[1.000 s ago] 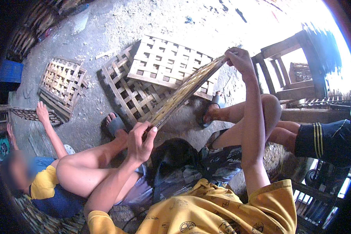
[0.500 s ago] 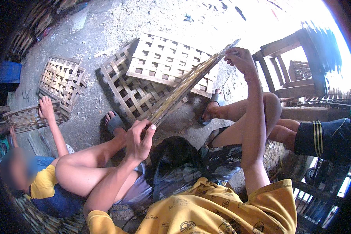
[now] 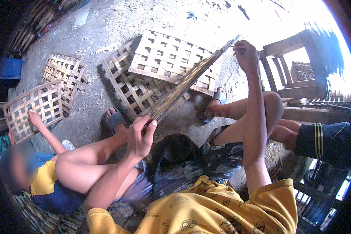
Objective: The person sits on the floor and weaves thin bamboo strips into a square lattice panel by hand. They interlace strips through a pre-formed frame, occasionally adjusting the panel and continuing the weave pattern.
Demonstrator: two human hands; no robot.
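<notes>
My left hand [image 3: 141, 136] is closed around the near end of a long, narrow bamboo piece [image 3: 189, 81]. It looks like a slatted panel turned nearly edge-on, streaked yellow and dark, slanting up and to the right. At its far end, my right hand [image 3: 246, 54] has its fingers pinched together. A thin pale sliver [image 3: 233, 46] shows between those fingers and the panel's tip; its far part is lost in glare. Beneath the piece, a pale woven bamboo panel [image 3: 165, 58] lies overlapping a darker woven panel [image 3: 123, 80] on the ground.
At the left, another person's hand [image 3: 36, 119] touches a tilted woven panel [image 3: 27, 105]; more panels [image 3: 68, 70] lie behind it. A blue container [image 3: 9, 69] stands at the far left. On the right are a wooden frame [image 3: 271, 76] and someone's legs in dark shorts [image 3: 323, 140].
My right hand and the far end of the bamboo piece have shifted slightly up and right. The other person's panel at the left has been tilted up, showing more of its face.
</notes>
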